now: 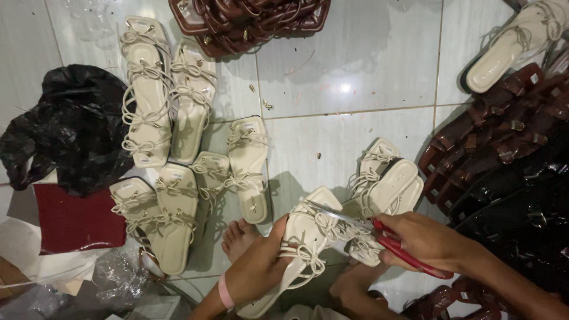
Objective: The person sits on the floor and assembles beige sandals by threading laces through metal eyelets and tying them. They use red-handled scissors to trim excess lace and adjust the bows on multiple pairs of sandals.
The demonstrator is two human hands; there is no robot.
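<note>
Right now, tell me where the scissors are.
In the head view, lower right of centre: the red-handled scissors are in the right hand, blades over the cream sandal gripped by the left hand.

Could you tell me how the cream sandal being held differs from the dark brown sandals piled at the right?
The cream sandal is pale with thin bow-tied cords; the dark brown sandals are reddish brown with flat straps and metal buckles. The cream sandal is gripped by the left hand, while the right hand puts red-handled scissors to its straps; the dark brown sandals lie untouched in a heap. Both are flat, open sandals over the white tiled floor.
</note>
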